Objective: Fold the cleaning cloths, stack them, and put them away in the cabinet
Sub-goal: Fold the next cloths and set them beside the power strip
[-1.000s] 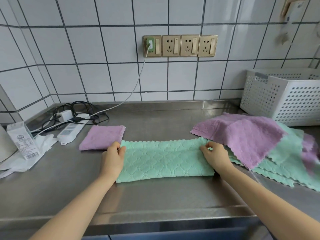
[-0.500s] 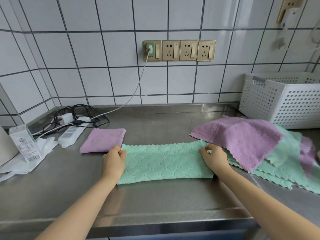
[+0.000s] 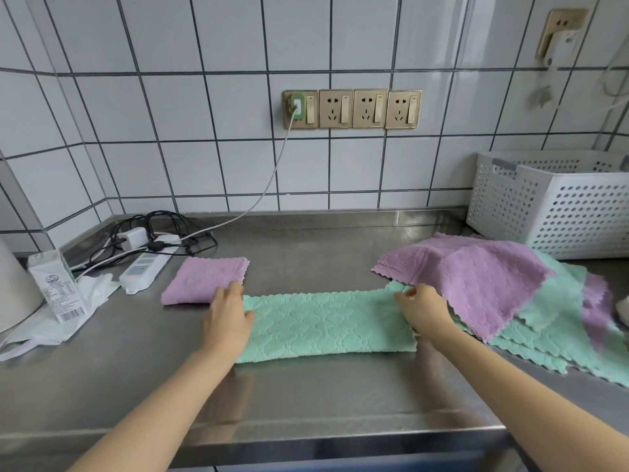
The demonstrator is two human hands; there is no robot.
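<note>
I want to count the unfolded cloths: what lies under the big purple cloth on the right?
Under the purple cloth several green cloths show, with one more purple cloth between them. How many lie beneath is hidden, since the layers cover each other.

The steel bench [image 3: 306, 396] carries a green cloth [image 3: 326, 327] folded into a long strip, a folded purple cloth [image 3: 200, 279], a loose heap of cloths [image 3: 531, 301], a white perforated basket [image 3: 558, 212], a power strip [image 3: 143, 269], a small carton [image 3: 56, 284] and what seems crumpled white plastic [image 3: 68, 318].
</note>
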